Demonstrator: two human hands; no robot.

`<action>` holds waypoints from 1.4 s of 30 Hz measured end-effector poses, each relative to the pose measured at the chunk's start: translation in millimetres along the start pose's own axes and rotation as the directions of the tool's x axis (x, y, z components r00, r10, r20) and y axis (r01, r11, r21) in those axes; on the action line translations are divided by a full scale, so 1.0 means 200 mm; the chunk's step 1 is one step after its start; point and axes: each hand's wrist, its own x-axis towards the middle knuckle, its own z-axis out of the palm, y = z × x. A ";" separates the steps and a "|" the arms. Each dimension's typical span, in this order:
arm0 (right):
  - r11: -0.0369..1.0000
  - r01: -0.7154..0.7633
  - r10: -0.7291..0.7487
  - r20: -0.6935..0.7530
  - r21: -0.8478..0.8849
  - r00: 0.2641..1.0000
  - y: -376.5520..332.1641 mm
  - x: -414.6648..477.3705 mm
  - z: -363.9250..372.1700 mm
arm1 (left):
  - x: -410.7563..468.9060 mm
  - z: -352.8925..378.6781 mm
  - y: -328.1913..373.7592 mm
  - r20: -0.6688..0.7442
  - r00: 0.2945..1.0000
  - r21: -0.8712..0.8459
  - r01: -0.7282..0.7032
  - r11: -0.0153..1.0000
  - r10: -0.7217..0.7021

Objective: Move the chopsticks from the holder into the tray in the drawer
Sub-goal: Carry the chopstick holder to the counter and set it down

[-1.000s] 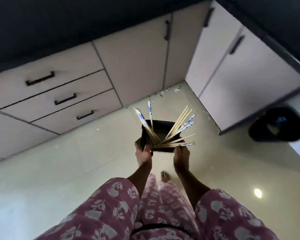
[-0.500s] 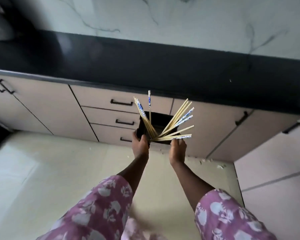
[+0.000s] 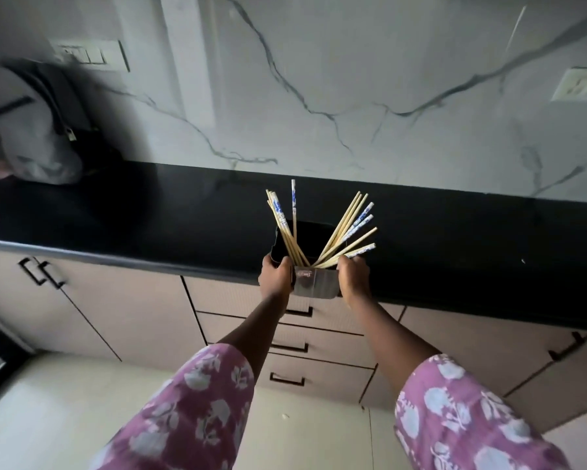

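Note:
A dark, shiny holder point(image 3: 314, 283) is gripped on its left side by my left hand point(image 3: 275, 278) and on its right side by my right hand point(image 3: 353, 276). Several chopsticks point(image 3: 344, 232), some plain wood and some with blue-and-white tops, fan out of it. I hold it at the front edge of the black countertop point(image 3: 149, 225). Below it a stack of three drawers point(image 3: 322, 351) with black handles is closed. No tray shows.
A grey backpack point(image 3: 27, 130) sits on the counter at the far left against the marble wall. Cabinet doors flank the drawers. Pale floor tiles point(image 3: 48, 418) lie below, and my pink floral sleeves fill the bottom of the view.
My view has swung up from the floor and cabinets to the countertop and wall. Both hands have kept hold of the holder, which now sits level with the counter's edge.

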 end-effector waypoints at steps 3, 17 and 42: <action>1.000 -0.002 0.002 -0.001 -0.019 1.000 -0.06 0.13 0.10 | 0.17 -0.01 0.04 0.012 1.000 0.024 0.011 1.000 -0.012; 0.993 -0.085 0.091 0.059 -0.086 0.994 -0.22 0.77 0.46 | 0.94 0.15 0.17 -0.010 0.991 0.021 0.136 0.990 -0.136; 0.998 -0.042 0.052 -0.300 0.038 0.952 -0.15 0.65 0.72 | 1.04 0.00 0.09 -0.118 0.983 0.252 -0.109 0.962 0.142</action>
